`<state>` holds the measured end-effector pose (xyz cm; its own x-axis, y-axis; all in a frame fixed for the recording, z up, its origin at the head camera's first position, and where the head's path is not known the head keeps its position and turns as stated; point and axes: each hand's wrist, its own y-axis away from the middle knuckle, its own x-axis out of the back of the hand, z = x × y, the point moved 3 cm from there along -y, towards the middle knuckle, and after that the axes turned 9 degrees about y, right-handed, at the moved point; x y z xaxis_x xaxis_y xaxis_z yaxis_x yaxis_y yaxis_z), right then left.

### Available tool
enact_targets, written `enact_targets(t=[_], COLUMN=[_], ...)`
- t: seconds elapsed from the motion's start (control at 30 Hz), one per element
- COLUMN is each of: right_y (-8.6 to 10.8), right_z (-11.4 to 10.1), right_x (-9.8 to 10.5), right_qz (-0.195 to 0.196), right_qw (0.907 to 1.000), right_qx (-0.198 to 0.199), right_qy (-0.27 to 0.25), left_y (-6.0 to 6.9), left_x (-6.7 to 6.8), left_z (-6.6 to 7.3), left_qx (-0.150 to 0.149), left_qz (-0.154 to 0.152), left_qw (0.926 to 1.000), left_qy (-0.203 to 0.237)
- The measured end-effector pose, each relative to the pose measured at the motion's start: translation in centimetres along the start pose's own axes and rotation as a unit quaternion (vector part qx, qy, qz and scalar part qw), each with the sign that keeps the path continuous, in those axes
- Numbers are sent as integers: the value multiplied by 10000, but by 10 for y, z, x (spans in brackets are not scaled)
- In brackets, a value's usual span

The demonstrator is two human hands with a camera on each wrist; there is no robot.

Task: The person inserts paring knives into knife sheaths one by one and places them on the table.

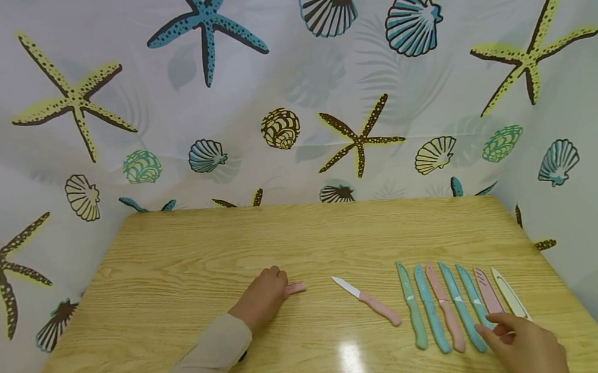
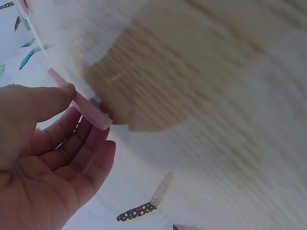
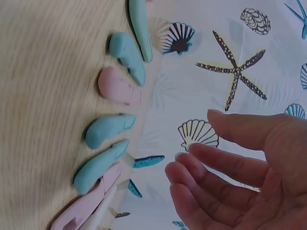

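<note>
My left hand (image 1: 263,296) pinches a short pink knife sheath (image 1: 295,287) between thumb and fingers, low over the left-middle of the table. In the left wrist view the thumb lies on the edge of this pink sheath (image 2: 92,113). To its right lies an uncovered knife (image 1: 378,307) with a white blade and pink handle. My right hand (image 1: 530,344), fingers loosely bent and holding nothing, hovers by the near end of a row of knives. That row has a green knife (image 1: 412,307), a pink knife (image 1: 445,309) and several blue knives (image 1: 432,312).
At the row's right end lie a slotted pink piece (image 1: 487,289) and a slim white piece (image 1: 509,291). The wooden table (image 1: 186,245) is enclosed at the back and sides by a white cloth (image 1: 289,79) printed with starfish and shells.
</note>
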<state>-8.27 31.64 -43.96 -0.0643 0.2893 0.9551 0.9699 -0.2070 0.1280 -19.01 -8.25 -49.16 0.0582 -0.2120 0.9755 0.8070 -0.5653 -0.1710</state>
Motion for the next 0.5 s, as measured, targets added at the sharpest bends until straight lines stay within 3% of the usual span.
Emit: enact_targets(t=[0.13,0.27,0.4,0.5], right_y=[1,2,0,-1], right_z=[-12,-24,-38,-48], right_x=[-1,-3,-4,-7], right_qz=[136,287,195,215], right_qw=[9996,9985,9979,9969], right_qx=[252,456,610,745], right_qy=[58,-6,-85,-93], left_y=[3,7,10,13], left_x=[4,10,18,23], left_z=[4,6,8,10], left_qx=[-130,-55,74,-24], left_qz=[96,93,56,255], left_qw=[9999,9988,9948,9931], left_qy=[-16,484,1015,1142])
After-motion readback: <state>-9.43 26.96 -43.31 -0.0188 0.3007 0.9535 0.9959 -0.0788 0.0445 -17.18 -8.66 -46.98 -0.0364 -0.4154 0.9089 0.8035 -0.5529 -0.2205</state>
